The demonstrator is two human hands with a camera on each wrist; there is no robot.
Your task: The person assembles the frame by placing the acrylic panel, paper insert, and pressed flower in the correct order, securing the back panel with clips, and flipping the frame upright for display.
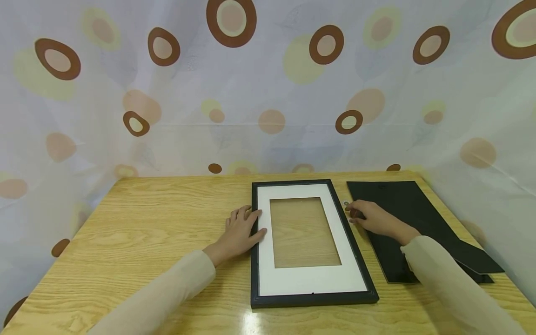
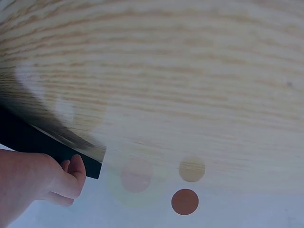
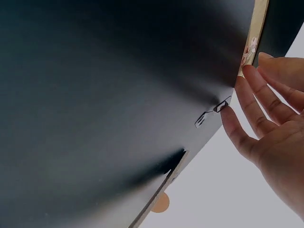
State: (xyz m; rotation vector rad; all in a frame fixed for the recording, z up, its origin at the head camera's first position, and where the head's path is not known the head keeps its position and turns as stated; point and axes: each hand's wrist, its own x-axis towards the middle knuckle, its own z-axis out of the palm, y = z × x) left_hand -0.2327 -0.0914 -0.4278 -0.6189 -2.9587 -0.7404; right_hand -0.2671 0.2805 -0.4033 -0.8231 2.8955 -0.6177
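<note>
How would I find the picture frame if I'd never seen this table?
Look at the wooden table below the spotted backdrop. Just right of the table's middle lies the picture frame, with the person's left hand on its left edge. Unlike the black board to its right, it has a white border around a see-through window.

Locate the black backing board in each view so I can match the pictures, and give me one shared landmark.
Head: the black backing board lies on the right, partly hidden behind the right hand and sleeve.
Left wrist: not in this picture.
Right wrist: it fills most of the picture, left of the hand.
Shared landmark: the wooden tabletop, only a narrow strip at upper right in the right wrist view.
</note>
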